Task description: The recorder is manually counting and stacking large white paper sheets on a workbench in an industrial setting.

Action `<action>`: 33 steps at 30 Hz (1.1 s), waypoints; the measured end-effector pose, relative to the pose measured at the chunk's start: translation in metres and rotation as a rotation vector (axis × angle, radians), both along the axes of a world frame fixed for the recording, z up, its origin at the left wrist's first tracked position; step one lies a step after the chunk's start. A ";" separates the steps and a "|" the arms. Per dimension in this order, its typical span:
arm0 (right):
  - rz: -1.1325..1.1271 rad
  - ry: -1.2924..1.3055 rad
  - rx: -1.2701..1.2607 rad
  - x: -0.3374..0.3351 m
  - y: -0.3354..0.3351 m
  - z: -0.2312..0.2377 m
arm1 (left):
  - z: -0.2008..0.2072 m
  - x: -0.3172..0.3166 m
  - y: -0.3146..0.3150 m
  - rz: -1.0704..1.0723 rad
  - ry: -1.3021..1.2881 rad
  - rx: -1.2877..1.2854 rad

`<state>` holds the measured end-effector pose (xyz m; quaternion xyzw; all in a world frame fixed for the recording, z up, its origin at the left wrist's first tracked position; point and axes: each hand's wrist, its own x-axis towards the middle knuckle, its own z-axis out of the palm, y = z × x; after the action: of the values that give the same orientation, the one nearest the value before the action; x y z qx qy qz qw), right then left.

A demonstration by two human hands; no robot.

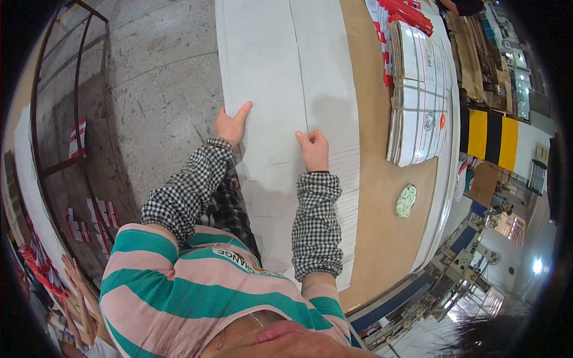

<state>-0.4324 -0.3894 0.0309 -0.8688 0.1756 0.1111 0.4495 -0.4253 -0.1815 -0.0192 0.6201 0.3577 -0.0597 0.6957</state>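
Observation:
Long flat white sheets (262,65) lie overlapped on a brown-topped table, several layered edges showing at the right. Whether they are paper or woven plastic, I cannot tell. At the left edge of the top sheet is my left hand (230,126), its thumb on the surface and its other fingers hidden beneath or beside the edge. My right hand (315,150) is closed in a pinch at the sheet's right edge, where a dark line runs along the layers. Checked sleeve covers are on both forearms.
A strapped bundle of printed white sacks (421,98) sits on the table's right side, with red-and-white packaging (409,13) behind it. Nearer lies a pale green coil of cord (406,200). A dark metal frame (76,89) stands left; another person's hands (77,280) show at lower left.

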 end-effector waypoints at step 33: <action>-0.075 0.088 0.054 -0.012 -0.009 0.004 | -0.003 -0.006 -0.002 -0.051 -0.070 0.087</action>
<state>-0.4446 -0.3983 0.0352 -0.8435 0.2246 0.1370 0.4682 -0.4318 -0.1830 -0.0220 0.6603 0.3196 -0.0403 0.6784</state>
